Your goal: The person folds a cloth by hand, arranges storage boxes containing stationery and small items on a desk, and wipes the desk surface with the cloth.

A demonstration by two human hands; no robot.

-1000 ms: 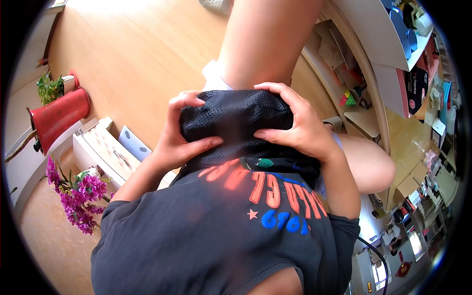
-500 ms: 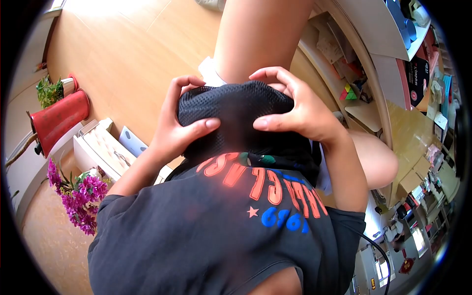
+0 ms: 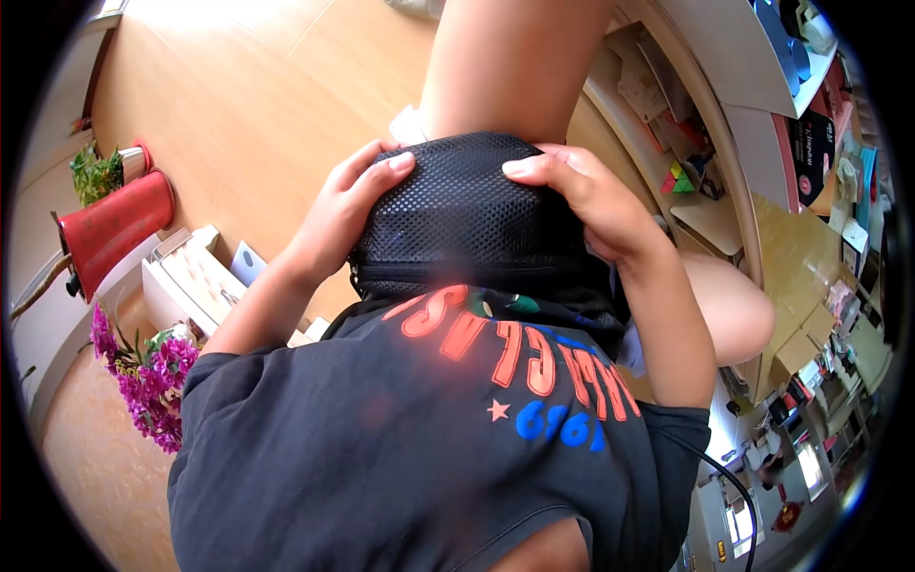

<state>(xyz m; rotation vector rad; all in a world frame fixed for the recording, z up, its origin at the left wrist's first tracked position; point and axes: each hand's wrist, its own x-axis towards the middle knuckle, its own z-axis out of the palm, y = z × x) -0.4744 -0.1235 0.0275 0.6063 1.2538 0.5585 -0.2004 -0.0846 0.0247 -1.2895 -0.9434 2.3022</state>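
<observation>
A black mesh bag [image 3: 457,210] rests in my lap against the front of the dark printed T-shirt [image 3: 381,429]. Along its near side runs a zipper [image 3: 477,270]. My left hand [image 3: 348,202] grips the bag's far left corner, thumb on top and the other fingers curled under the edge. At the far right corner, my right hand [image 3: 593,198] holds it the same way, thumb lying on the mesh. Most of the fingertips are hidden behind the bag. What the bag contains, if anything, cannot be made out.
On the left stand a red container [image 3: 119,234], a potted green plant [image 3: 95,176] and purple flowers [image 3: 152,381]. To the right, a desk with shelves [image 3: 705,224] holds a puzzle pyramid [image 3: 678,177] and boxes. A black cable [image 3: 729,477] hangs by my right sleeve.
The bag's mesh face has turned flatter and spread out, bringing the zipper into view. Both thumbs have moved from the bag's near face up to its far edge.
</observation>
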